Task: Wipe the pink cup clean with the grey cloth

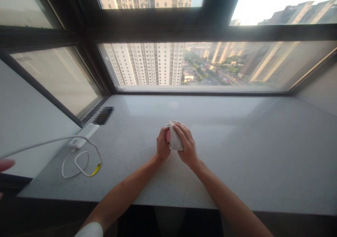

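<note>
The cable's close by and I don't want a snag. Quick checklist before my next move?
1. The white cloth is gripped between left hand and right hand: ok.
2. The pink object sits between left hand and cloth: ok.
3. What that object is: cannot tell.
4. The white cable lies apart from both hands: ok.
5. Whether the cloth is dry or damp: cannot tell.

And here we are in a high-rise flat: stone windowsill [237, 152], wide window [263, 65], tower blocks [147, 63] outside, charger [83, 136] plugged in at left!
</note>
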The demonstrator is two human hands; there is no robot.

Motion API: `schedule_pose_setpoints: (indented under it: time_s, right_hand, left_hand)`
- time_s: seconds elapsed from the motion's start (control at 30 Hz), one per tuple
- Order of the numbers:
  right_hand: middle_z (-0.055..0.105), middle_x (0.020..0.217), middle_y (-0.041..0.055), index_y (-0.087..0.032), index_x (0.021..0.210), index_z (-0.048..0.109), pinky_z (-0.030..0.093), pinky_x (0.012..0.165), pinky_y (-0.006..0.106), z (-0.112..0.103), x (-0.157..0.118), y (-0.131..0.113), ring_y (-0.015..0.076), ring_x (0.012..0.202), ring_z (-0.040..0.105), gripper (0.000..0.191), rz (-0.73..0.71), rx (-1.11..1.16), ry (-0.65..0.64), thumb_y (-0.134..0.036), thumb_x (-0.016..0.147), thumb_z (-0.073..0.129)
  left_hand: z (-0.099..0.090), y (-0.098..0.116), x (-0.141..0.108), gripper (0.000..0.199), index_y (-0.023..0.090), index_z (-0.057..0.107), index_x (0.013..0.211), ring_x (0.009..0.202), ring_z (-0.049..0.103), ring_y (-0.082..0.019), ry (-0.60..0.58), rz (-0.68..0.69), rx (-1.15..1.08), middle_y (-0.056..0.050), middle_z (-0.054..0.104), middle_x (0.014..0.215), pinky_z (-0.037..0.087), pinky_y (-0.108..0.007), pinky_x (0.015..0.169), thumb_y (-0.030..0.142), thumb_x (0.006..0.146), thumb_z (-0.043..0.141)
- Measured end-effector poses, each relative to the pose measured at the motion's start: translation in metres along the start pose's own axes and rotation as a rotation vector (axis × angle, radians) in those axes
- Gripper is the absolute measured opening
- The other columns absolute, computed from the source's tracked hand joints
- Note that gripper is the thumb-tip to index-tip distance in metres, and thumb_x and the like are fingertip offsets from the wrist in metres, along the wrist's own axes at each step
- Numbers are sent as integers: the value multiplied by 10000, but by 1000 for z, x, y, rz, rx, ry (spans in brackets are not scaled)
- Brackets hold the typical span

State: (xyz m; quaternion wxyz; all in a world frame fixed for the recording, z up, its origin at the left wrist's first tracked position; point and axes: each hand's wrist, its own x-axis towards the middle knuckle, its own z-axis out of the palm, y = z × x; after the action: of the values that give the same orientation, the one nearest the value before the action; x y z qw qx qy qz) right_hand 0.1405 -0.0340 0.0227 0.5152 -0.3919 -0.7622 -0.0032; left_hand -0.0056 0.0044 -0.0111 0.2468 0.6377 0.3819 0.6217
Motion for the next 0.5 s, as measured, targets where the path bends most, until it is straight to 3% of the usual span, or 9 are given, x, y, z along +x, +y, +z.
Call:
schedule_pose_setpoints:
  time_s: [0.1, 0.2, 0.27, 0.37, 0.5]
  right_hand:
    - [554, 1643, 153, -295, 1726, 382, 529, 1231, 597, 1, 0, 0, 331, 1551, 532, 794, 54, 42, 54, -40, 978, 460]
    - [589, 1633, 121, -336, 1694, 455, 394, 1301, 716, -1, 0, -4, 391, 1605, 449, 786, -117, -103, -85, -67, 964, 573]
    - [597, 1636, 103, -354, 1687, 468, 351, 1318, 739, -4, 1, -6, 403, 1606, 444, 795, -171, -153, -129, -81, 955, 611]
    - [563, 1661, 115, -331, 1704, 436, 423, 1304, 660, -5, 2, -3, 354, 1576, 499, 785, -71, -42, -41, -60, 973, 524]
    - [582, 1622, 126, -298, 1657, 488, 532, 1242, 526, 3, 0, 2, 297, 1517, 576, 687, 128, 176, 106, -85, 1004, 478]
  left_hand:
    - [1, 4, 0, 195, 200, 698, 1138, 962, 714, -248, 28, -36, -1, -68, 748, 1039, 627, -436, 880, 235, 947, 677]
    - [2, 6, -1, 177, 210, 712, 1107, 927, 731, -275, -25, -50, -33, -80, 746, 989, 645, -467, 832, 326, 974, 713]
    - [3, 8, -2, 180, 217, 716, 1109, 932, 746, -287, -34, -47, -44, -87, 751, 1004, 645, -468, 829, 352, 990, 709]
    - [2, 11, -1, 144, 216, 705, 1108, 965, 730, -256, -7, -38, -43, -73, 751, 1048, 616, -413, 882, 278, 987, 659]
    - [2, 11, -1, 260, 211, 671, 1123, 965, 691, -211, 80, -100, -83, -36, 749, 1052, 569, -332, 880, 162, 873, 619]
